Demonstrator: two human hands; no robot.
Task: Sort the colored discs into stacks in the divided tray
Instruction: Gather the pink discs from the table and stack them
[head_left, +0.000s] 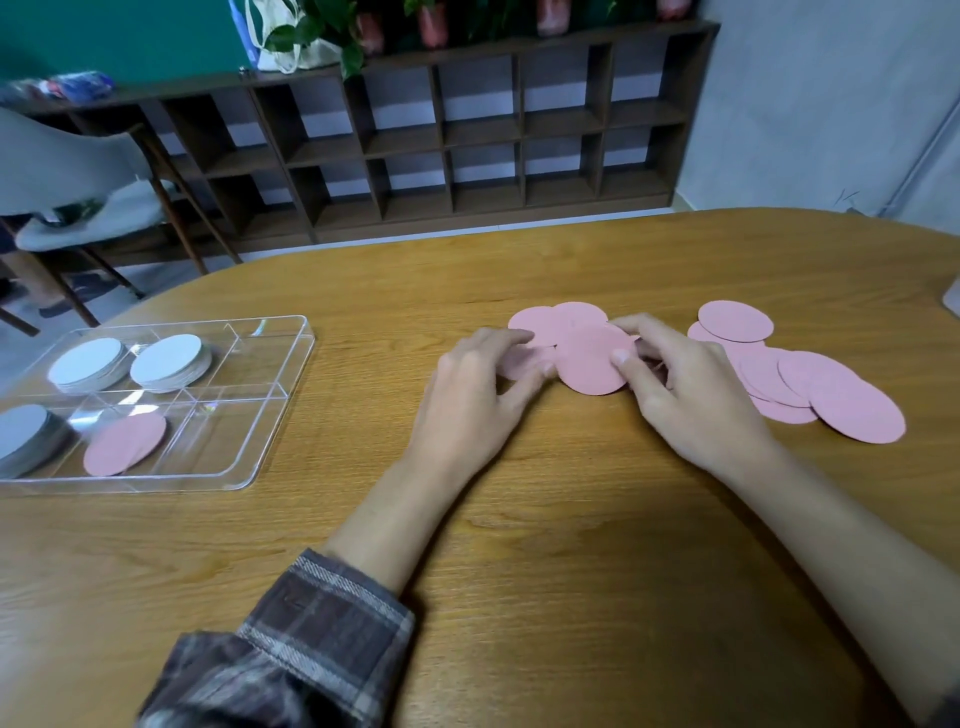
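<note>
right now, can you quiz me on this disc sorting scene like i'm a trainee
1. True or false: the divided tray already holds some pink discs.
2. How many white stacks sit in the tray? A one, B three, C five.
3. Fill in: the left grip and right grip hold central discs coloured ____.
Key: 1 true; 2 B; 3 pink.

1 head-worn wide-angle view looks forward and down across the desk (519, 519), close over both forearms, with the shelf (441, 135) beyond its far edge.
</note>
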